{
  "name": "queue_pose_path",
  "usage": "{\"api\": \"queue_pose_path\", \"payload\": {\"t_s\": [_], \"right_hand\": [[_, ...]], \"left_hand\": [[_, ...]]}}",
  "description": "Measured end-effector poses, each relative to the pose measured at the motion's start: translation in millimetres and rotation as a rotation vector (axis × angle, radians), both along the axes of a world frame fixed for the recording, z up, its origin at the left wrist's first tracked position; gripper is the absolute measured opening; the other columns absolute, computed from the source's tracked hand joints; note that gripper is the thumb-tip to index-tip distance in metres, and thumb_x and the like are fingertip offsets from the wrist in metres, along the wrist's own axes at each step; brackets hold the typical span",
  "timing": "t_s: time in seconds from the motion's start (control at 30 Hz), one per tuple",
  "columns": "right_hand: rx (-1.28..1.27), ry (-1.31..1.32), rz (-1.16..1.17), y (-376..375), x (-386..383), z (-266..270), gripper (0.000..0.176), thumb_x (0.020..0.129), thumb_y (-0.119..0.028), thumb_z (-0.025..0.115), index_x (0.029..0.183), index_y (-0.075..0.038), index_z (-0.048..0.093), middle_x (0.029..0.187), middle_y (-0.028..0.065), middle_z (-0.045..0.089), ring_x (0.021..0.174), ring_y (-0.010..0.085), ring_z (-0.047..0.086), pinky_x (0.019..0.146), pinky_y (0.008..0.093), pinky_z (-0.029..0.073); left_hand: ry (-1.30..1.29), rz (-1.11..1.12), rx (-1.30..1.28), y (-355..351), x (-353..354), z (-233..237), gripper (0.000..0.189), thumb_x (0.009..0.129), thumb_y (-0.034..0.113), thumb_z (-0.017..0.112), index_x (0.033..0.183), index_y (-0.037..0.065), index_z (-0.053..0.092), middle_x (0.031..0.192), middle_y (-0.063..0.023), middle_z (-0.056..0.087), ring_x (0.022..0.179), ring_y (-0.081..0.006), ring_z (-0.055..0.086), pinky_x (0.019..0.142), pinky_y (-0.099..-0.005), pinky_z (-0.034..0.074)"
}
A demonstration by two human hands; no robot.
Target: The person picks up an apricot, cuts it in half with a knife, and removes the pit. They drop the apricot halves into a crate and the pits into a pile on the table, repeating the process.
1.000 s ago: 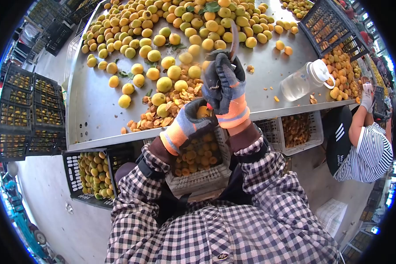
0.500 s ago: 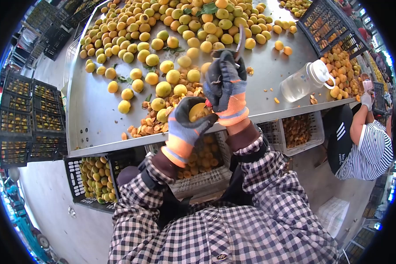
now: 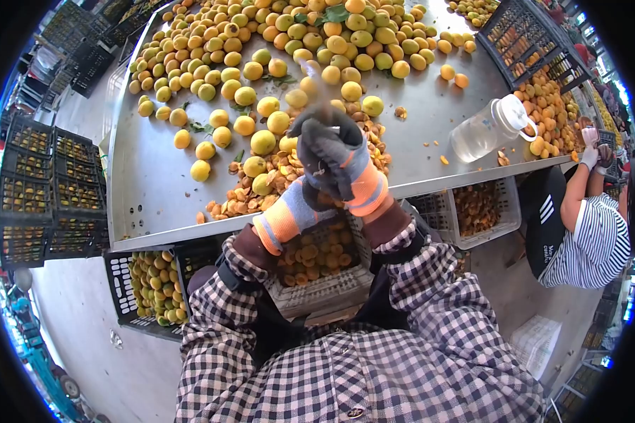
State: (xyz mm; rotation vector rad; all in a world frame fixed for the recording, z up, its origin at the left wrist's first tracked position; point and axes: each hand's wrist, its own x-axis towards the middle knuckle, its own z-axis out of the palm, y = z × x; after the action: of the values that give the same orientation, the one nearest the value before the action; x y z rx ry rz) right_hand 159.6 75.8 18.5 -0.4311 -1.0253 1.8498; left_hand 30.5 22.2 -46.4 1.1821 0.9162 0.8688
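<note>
My right hand (image 3: 331, 158), in a dark grey and orange glove, is closed around a knife. Its blade (image 3: 312, 79) points up and away, smeared by motion. Directly below and partly behind it, my left hand (image 3: 298, 210) is closed, its fingers largely covered by the right. The apricot seen in the left hand half a second ago is hidden here. Cut apricot pieces (image 3: 250, 201) lie beside both hands at the table's near edge. Whole yellow apricots (image 3: 262, 143) are spread beyond them.
The metal table (image 3: 159, 211) carries a large apricot heap and a clear water bottle (image 3: 476, 135). Below its edge stand a crate of cut apricots (image 3: 317, 261) and a light crate (image 3: 483, 240) of scraps. A co-worker in a striped shirt (image 3: 593, 243) is at right.
My right hand has moved left and down onto my left hand, covering the apricot. The knife blade has swung left and blurred. My left wrist has turned slightly.
</note>
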Motion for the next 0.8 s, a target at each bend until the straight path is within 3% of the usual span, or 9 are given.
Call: {"api": "queue_pose_path", "payload": {"t_s": [0.07, 0.13, 0.2, 0.27, 0.33, 0.4, 0.57, 0.67, 0.8], "right_hand": [[-0.079, -0.082, -0.165, -1.2, -3.7, 4.9, 0.017, 0.095, -0.022, 0.058, 0.101, -0.005, 0.058, 0.062, -0.0023, 0.050, 0.048, 0.0039, 0.042, 0.040, 0.0187, 0.030], [-0.297, 0.157, -0.127, 3.8, 0.9, -3.0, 0.012, 0.096, -0.022, 0.057, 0.095, -0.010, 0.058, 0.061, -0.0039, 0.048, 0.044, 0.0039, 0.040, 0.039, 0.0187, 0.028], [-0.241, 0.178, -0.135, 11.7, 2.1, -10.8, 0.013, 0.097, -0.022, 0.056, 0.087, -0.014, 0.055, 0.060, -0.0050, 0.045, 0.041, 0.0049, 0.036, 0.036, 0.0200, 0.026], [-0.320, 0.256, -0.246, 19.7, 1.2, -17.6, 0.019, 0.098, -0.023, 0.054, 0.081, -0.016, 0.050, 0.059, -0.0049, 0.043, 0.038, 0.0056, 0.032, 0.034, 0.0218, 0.024], [-0.268, 0.225, -0.262, 15.4, 4.4, -9.2, 0.020, 0.099, -0.024, 0.053, 0.081, -0.016, 0.049, 0.058, -0.0046, 0.042, 0.037, 0.0058, 0.030, 0.033, 0.0227, 0.023], [-0.324, 0.314, -0.345, 17.2, 2.8, -13.0, 0.002, 0.095, -0.013, 0.056, 0.094, -0.013, 0.058, 0.058, -0.0048, 0.047, 0.041, 0.0068, 0.042, 0.032, 0.0232, 0.028], [-0.319, 0.193, -0.357, 10.8, 2.9, -18.2, 0.005, 0.095, -0.015, 0.056, 0.090, -0.014, 0.055, 0.057, -0.0044, 0.046, 0.040, 0.0068, 0.042, 0.032, 0.0232, 0.028], [-0.393, 0.190, -0.389, 13.1, 2.4, -25.5, 0.009, 0.096, -0.016, 0.055, 0.087, -0.015, 0.054, 0.058, -0.0041, 0.047, 0.040, 0.0072, 0.039, 0.033, 0.0233, 0.026], [-0.771, 0.193, -0.490, 20.0, 2.7, -23.8, 0.011, 0.097, -0.019, 0.052, 0.086, -0.016, 0.053, 0.061, -0.0040, 0.045, 0.039, 0.0067, 0.032, 0.034, 0.0231, 0.022]], "left_hand": [[0.172, -0.136, 0.022, 6.1, -3.6, -4.0, 0.049, 0.078, 0.003, 0.074, 0.124, 0.003, 0.055, 0.116, -0.0042, 0.062, 0.106, -0.0115, 0.056, 0.092, -0.0293, 0.046], [0.103, -0.021, -0.058, -0.1, 4.4, 14.1, 0.047, 0.075, 0.005, 0.077, 0.117, 0.003, 0.058, 0.110, -0.0032, 0.063, 0.099, -0.0107, 0.058, 0.088, -0.0280, 0.047], [0.227, 0.307, 0.219, -2.8, 14.1, 22.4, 0.041, 0.069, 0.013, 0.083, 0.103, 0.004, 0.062, 0.097, -0.0055, 0.066, 0.088, -0.0134, 0.062, 0.080, -0.0284, 0.050], [0.371, 0.517, 0.430, -11.7, 23.1, 18.6, 0.047, 0.066, 0.009, 0.083, 0.105, 0.001, 0.059, 0.096, -0.0062, 0.064, 0.085, -0.0143, 0.060, 0.078, -0.0284, 0.050], [0.040, 0.586, 0.146, -21.8, 39.1, 19.4, 0.047, 0.068, 0.003, 0.078, 0.110, 0.001, 0.056, 0.099, -0.0071, 0.062, 0.089, -0.0156, 0.059, 0.080, -0.0291, 0.049], [0.063, 0.529, 0.195, -16.0, 34.3, 11.0, 0.046, 0.069, 0.001, 0.075, 0.111, 0.001, 0.055, 0.100, -0.0074, 0.060, 0.091, -0.0158, 0.058, 0.082, -0.0295, 0.048], [0.337, 0.338, 0.467, -9.1, 21.6, 18.8, 0.038, 0.074, 0.004, 0.074, 0.106, 0.002, 0.052, 0.094, -0.0073, 0.057, 0.087, -0.0154, 0.055, 0.079, -0.0285, 0.047], [0.386, 0.265, 0.453, -5.7, 16.3, 17.6, 0.039, 0.075, 0.002, 0.072, 0.108, 0.003, 0.051, 0.095, -0.0082, 0.057, 0.088, -0.0162, 0.055, 0.079, -0.0296, 0.047], [0.320, 0.242, 0.496, -7.5, 23.1, 22.6, 0.039, 0.076, 0.000, 0.069, 0.110, 0.003, 0.051, 0.096, -0.0081, 0.057, 0.089, -0.0163, 0.055, 0.080, -0.0297, 0.047]]}}
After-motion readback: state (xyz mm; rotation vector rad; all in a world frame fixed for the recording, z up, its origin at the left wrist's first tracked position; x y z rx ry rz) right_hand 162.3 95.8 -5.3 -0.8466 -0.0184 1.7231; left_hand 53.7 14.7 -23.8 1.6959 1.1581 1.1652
